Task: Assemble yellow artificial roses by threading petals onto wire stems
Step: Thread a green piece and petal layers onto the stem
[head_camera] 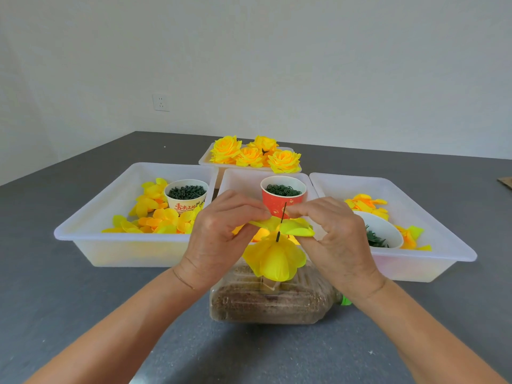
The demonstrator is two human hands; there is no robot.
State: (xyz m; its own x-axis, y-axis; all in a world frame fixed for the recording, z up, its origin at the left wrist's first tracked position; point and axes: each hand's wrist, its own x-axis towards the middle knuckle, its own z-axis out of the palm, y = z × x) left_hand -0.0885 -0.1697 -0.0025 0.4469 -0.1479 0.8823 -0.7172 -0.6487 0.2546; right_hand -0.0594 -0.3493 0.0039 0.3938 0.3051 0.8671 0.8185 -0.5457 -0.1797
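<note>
A thin dark wire stem point(282, 220) stands upright from a sand-filled plastic bottle point(273, 300) lying on its side. A folded-down yellow petal layer point(275, 259) sits low on the wire. Above it, a flat yellow petal piece point(291, 228) is pierced by the wire. My left hand point(221, 234) pinches the petal's left edge and my right hand point(335, 231) pinches its right edge. Finished yellow roses point(255, 155) fill a far tray.
Three white trays stand behind the bottle: the left tray point(91, 225) holds loose petals and a cup of green pieces point(186, 195), the middle one a red cup point(282, 196), the right tray point(443, 236) petals and a white bowl point(382, 231). Grey tabletop all round.
</note>
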